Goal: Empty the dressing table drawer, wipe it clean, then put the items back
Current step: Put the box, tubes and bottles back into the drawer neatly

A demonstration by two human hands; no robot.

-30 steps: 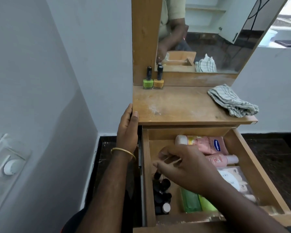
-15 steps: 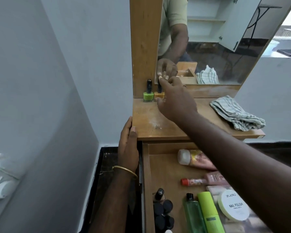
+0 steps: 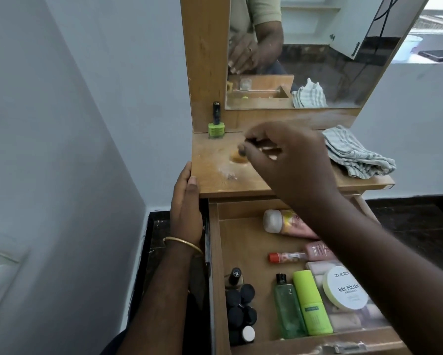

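I am holding my right hand over the table top, its fingers curled in toward the thumb. Just off my fingertips there is a blurred orange bottle with a dark cap. It is too smeared for me to tell whether I am pinching it or whether it is standing free, so I cannot say what my grip has hold of. The bottle is sitting to the left of my knuckles and a little beyond them, and its long axis looks roughly upright, cap toward my fingers. A green nail polish bottle is standing upright farther left and beyond that, against the back panel.

My left hand is resting flat, fingers straight, against the left edge of the table top, beside the open drawer. It is touching only the wood and holding nothing.

The drawer is lying below and behind my right wrist, toward my body, and it is far from emptied: a cluster of dark-capped bottles, two green bottles, a round nail polish remover tub and pink tubes are lying in it. I judge my right hand is the nearer one for reaching back down, with my forearm already crossing above the drawer. The striped cloth is waiting to the right of my right hand.
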